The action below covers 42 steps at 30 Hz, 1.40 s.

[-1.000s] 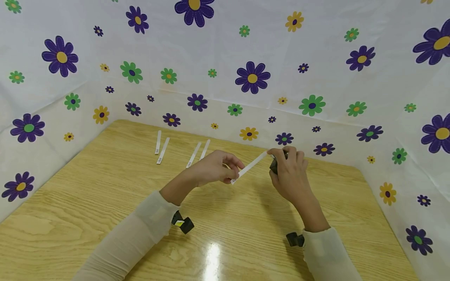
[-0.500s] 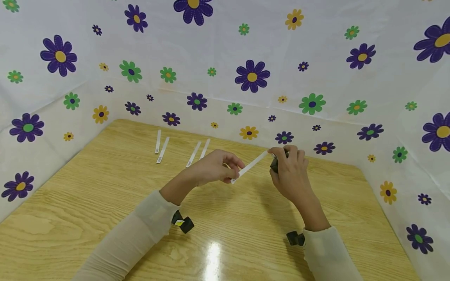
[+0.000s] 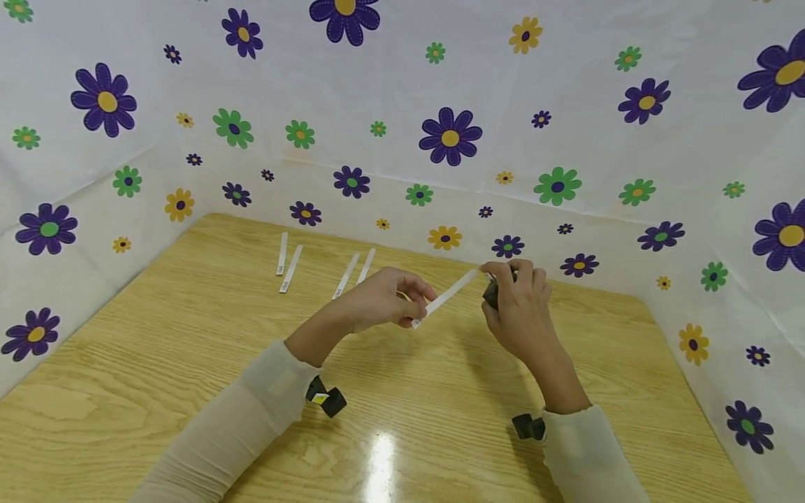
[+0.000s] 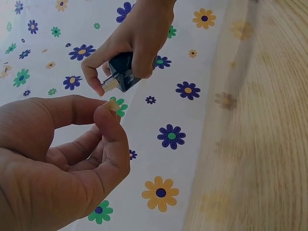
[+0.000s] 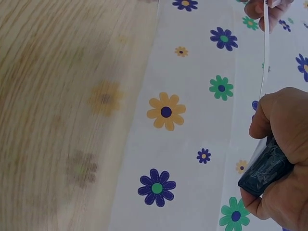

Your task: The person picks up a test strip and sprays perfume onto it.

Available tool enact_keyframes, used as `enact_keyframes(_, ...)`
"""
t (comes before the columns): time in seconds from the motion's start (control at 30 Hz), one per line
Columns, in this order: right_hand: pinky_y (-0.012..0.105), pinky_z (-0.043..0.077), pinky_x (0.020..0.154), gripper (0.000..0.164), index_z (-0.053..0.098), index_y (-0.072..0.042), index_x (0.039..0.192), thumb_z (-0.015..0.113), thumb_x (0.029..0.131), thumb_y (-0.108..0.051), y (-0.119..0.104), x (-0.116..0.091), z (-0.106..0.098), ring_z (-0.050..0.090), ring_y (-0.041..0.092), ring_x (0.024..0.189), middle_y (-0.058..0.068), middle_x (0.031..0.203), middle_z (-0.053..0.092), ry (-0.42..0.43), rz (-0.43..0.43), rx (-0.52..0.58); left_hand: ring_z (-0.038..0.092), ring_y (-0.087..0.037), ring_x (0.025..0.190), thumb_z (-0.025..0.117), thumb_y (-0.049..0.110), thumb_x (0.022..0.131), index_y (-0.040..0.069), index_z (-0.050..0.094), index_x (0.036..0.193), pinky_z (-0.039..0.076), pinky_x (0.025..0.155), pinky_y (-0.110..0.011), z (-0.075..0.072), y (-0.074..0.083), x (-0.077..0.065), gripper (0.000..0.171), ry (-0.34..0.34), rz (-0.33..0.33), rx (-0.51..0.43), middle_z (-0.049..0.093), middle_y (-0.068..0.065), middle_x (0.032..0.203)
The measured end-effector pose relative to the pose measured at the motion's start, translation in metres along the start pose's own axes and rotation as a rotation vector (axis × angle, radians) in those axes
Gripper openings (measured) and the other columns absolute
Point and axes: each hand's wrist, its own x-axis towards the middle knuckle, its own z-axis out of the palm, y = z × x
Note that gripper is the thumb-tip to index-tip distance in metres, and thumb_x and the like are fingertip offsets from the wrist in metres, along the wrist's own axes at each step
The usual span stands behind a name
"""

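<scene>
My left hand (image 3: 380,300) pinches the labelled lower end of a white paper test strip (image 3: 449,292) between thumb and fingers. The strip slants up to the right above the table. My right hand (image 3: 522,318) grips a small dark perfume spray bottle (image 4: 127,72), partly hidden by the fingers. In the left wrist view, its index fingertip rests on the sprayer top (image 4: 109,84), which faces the strip. The strip's far end is close to the nozzle in the head view. In the right wrist view, the dark bottle (image 5: 264,171) sits within the curled fingers.
Several more labelled paper strips (image 3: 291,269) lie in two pairs at the back left of the wooden table (image 3: 440,419). White flower-printed cloth (image 3: 390,91) walls the table in at the back and sides. Black wrist cameras (image 3: 327,398) hang below both sleeves.
</scene>
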Motion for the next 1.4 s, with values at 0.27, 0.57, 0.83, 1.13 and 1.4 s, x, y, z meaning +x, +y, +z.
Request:
enact_keyframes(0.27,0.061,0.038,0.072,0.062,0.044,-0.019,0.134,0.073,0.083,0.001,0.003,-0.001,-0.003,0.040,0.050,0.099,0.033,0.126,0.042,0.018,0.006,0.015,0.063,-0.022,0.083,0.064,0.003,0.099,0.003,0.068,0.120,0.058,0.078,-0.033,-0.008,-0.001,0.003,0.022,0.026,-0.013,0.001,0.063,-0.014,0.101)
enact_keyframes(0.57,0.062,0.038,0.075,0.065,0.043,-0.021,0.137,0.073,0.084,0.001,0.001,0.003,-0.008,0.039,0.051,0.104,0.033,0.129,0.041,0.014,0.015,0.056,0.061,-0.024,0.088,0.063,0.002,0.099,0.002,0.066,0.122,0.054,0.092,-0.051,-0.036,-0.010,0.006,0.023,0.151,-0.067,-0.032,0.064,-0.015,0.105)
enact_keyframes(0.83,0.059,0.037,0.072,0.066,0.042,-0.022,0.137,0.074,0.084,0.001,0.002,0.003,-0.013,0.039,0.051,0.104,0.032,0.129,0.041,0.024,0.021,0.055,0.055,-0.020,0.083,0.062,0.003,0.097,-0.001,0.061,0.129,0.054,0.080,-0.035,-0.063,-0.022,0.005,0.031,0.208,-0.104,-0.047,0.060,-0.013,0.105)
enact_keyframes(1.13,0.059,0.036,0.074,0.064,0.042,-0.022,0.138,0.072,0.085,0.000,0.001,0.003,-0.014,0.039,0.049,0.104,0.031,0.129,0.041,0.004,0.034,0.071,0.053,-0.020,0.082,0.058,0.005,0.098,-0.003,0.059,0.131,0.055,0.080,-0.032,-0.103,-0.044,0.007,0.034,0.308,-0.190,0.034,0.055,-0.012,0.102)
enact_keyframes(1.4,0.059,0.037,0.074,0.063,0.044,-0.021,0.138,0.072,0.086,-0.001,0.001,0.003,-0.015,0.040,0.049,0.106,0.031,0.130,0.042,-0.018,0.040,0.059,0.053,-0.020,0.085,0.055,0.005,0.100,-0.006,0.058,0.133,0.054,0.075,-0.027,-0.131,-0.063,0.012,0.035,0.392,-0.291,0.125,0.056,-0.014,0.107)
